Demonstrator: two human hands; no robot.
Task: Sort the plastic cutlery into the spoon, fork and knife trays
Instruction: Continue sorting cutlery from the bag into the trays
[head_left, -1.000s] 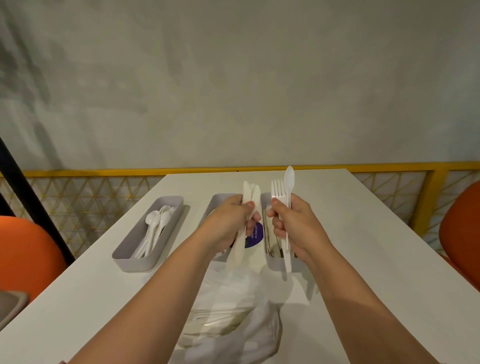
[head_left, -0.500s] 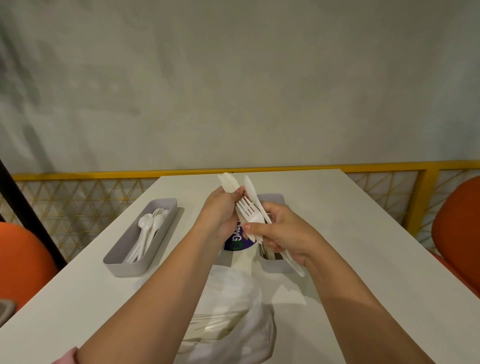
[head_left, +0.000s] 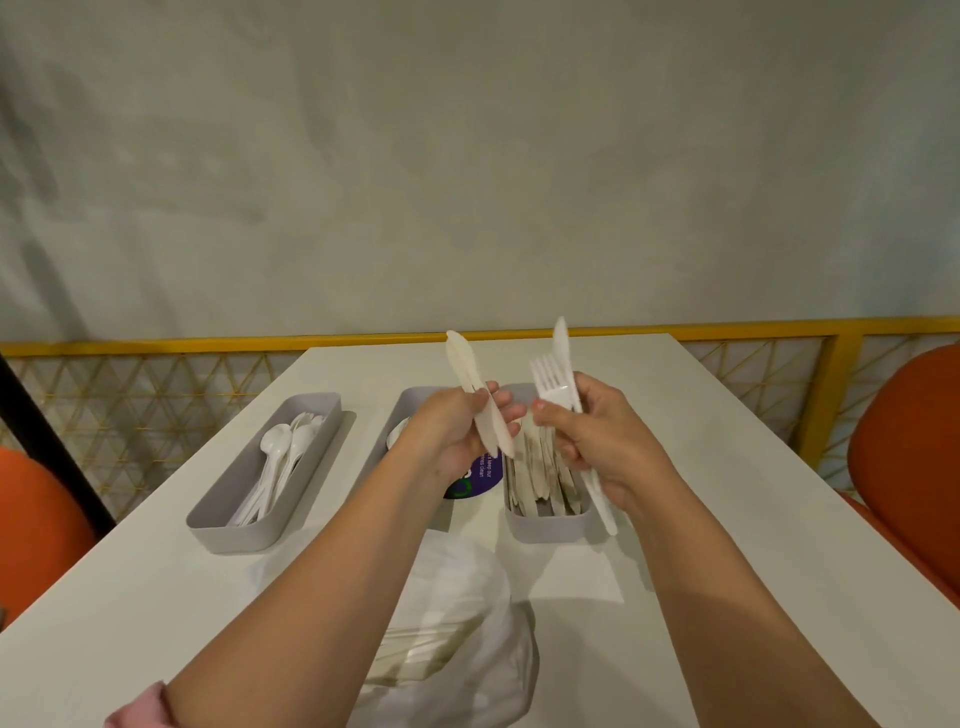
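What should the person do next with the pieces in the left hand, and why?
Probably lower the knives in the left hand into the right tray: it already holds similar cream pieces and sits close by. The right hand grips a fork and another white piece.

White table (head_left: 727, 467), long, far end at yellow railing. Three grey trays in row across middle: left tray (head_left: 228, 535) set apart, spoons inside; middle tray (head_left: 410, 400) mostly hidden by arm; right tray (head_left: 545, 530) beside it. Round purple sticker (head_left: 485, 475) between middle and right trays. Clear plastic bag (head_left: 467, 597) near front edge, cutlery inside.
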